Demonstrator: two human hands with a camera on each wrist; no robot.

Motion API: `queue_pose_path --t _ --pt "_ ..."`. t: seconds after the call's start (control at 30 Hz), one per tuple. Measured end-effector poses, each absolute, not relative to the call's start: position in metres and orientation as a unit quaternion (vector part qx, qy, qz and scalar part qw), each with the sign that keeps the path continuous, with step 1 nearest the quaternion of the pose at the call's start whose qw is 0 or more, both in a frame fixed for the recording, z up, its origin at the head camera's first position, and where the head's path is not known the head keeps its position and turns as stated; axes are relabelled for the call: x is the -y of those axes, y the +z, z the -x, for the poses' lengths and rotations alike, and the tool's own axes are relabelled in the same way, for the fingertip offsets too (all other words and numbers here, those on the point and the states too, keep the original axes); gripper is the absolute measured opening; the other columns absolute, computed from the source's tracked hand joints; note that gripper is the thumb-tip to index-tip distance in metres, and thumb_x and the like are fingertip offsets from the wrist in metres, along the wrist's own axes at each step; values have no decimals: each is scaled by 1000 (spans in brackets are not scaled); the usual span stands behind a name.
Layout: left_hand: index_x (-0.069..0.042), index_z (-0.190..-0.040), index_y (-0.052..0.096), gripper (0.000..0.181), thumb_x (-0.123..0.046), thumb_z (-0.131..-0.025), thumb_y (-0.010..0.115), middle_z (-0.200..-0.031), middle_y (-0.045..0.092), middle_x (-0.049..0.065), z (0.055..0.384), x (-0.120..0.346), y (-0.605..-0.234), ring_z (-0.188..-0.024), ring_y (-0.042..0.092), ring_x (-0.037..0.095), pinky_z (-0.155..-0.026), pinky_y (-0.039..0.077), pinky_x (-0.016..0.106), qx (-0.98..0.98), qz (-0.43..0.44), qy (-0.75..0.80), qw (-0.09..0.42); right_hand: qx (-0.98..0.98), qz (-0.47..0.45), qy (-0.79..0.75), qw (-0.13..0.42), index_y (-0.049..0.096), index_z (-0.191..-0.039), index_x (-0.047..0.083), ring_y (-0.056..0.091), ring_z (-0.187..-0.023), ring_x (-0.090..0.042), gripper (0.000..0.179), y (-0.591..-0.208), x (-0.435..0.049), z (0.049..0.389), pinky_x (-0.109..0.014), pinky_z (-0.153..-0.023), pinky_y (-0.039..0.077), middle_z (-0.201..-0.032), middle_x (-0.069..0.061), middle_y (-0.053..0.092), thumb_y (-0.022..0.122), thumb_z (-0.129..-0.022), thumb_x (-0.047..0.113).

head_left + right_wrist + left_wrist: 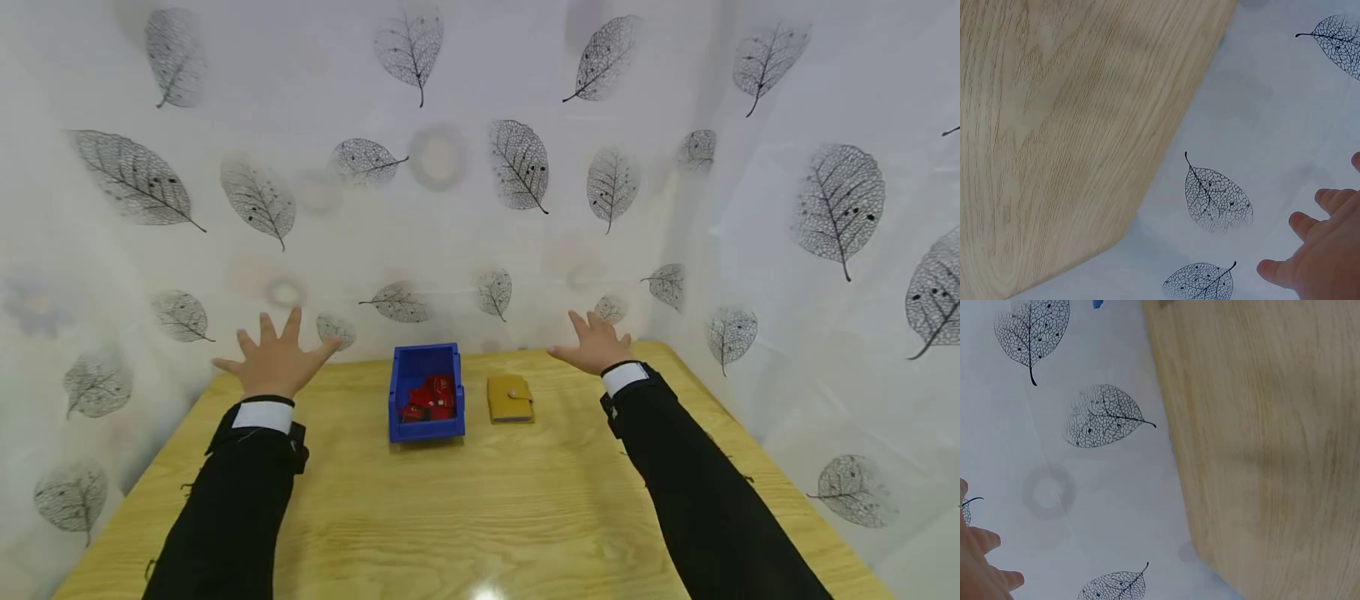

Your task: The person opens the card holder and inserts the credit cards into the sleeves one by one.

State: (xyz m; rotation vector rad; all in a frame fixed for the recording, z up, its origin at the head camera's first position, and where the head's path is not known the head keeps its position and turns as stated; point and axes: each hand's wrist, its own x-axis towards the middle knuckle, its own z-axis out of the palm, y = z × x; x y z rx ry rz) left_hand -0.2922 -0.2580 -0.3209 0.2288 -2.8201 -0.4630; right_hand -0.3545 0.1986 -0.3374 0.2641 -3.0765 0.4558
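Note:
My left hand point(273, 365) is raised over the far left of the table, fingers spread and holding nothing. On the other side my right hand point(594, 343) reaches out over the far right, its fingers spread too, with nothing in it. Between them stands a blue plastic bin point(427, 430) with several red items point(431, 396) inside; their exact kind is hard to make out. To the bin's right lies a small yellow card holder or notebook point(509, 398) with a snap strap. Neither hand touches these things. Each wrist view shows only part of its hand at the edge.
The light wooden table point(480, 500) has angled far corners. A white curtain point(480, 250) printed with dark leaf skeletons hangs behind the table and along both sides.

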Motion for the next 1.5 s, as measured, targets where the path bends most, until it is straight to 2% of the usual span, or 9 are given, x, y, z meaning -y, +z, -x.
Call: queue_pose_path --t 0.2,0.43,0.6,0.73,0.87,1.0,1.27,1.4,1.5 --pt "-11 -155 19 96 -73 -87 44 -153 10 37 297 250 -342 -133 5 66 -93 4 84 979 -49 -150 126 983 -129 126 -10 34 -148 0 37 -132 -48 74 -365 -168 357 -65 -103 30 -148 -27 37 51 -96 50" --pt "4 -140 44 60 -36 -97 56 -136 49 31 300 216 -390 -118 49 52 -90 44 63 971 15 -177 158 981 -136 129 -44 49 -137 -3 49 -126 -40 50 -410 -135 356 -52 -103 39 -138 -23 51 54 -100 29" --pt "4 -110 63 30 -21 -92 64 -104 66 22 288 183 -418 -96 62 37 -82 50 49 941 45 -253 220 979 -172 109 -8 55 -130 -3 54 -120 -39 34 -435 -121 353 -47 -100 44 -132 -24 55 52 -100 11" --pt "-7 -86 64 9 -14 -87 69 -82 64 5 268 160 -433 -77 60 21 -69 50 38 926 78 -284 238 976 -196 98 5 59 -124 -3 58 -113 -38 28 -457 -119 350 -46 -95 47 -125 -23 59 51 -99 6" --pt "-12 -84 65 6 -14 -87 71 -79 62 -3 252 142 -438 -73 57 12 -67 49 32 927 116 -291 207 970 -211 114 40 66 -102 1 65 -87 -29 13 -462 -118 348 -42 -79 52 -95 -14 67 58 -95 7" --pt "-13 -87 67 4 -15 -86 70 -82 63 -4 242 131 -436 -73 57 10 -65 49 29 935 147 -279 162 960 -256 94 66 66 -85 9 56 -62 -15 6 -456 -113 338 -33 -61 49 -71 -2 62 66 -91 12" --pt "-13 -94 71 20 -29 -83 75 -84 65 -5 232 107 -443 -75 59 11 -65 49 30 947 200 -246 44 933 -343 52 95 65 -75 10 45 -49 -5 14 -444 -102 285 -22 -48 41 -58 3 55 72 -86 16" --pt "-13 -87 70 25 -35 -79 79 -78 61 -8 230 95 -448 -70 55 8 -63 46 28 947 202 -248 -8 936 -341 66 61 61 -67 13 33 -48 -3 21 -438 -87 264 -20 -45 30 -54 9 44 73 -84 18" --pt "-14 -78 67 26 -34 -74 83 -70 57 -9 230 90 -447 -64 49 7 -59 43 27 944 201 -260 -38 934 -346 81 30 61 -63 15 32 -50 -4 22 -431 -80 253 -20 -46 30 -53 11 41 74 -80 17"
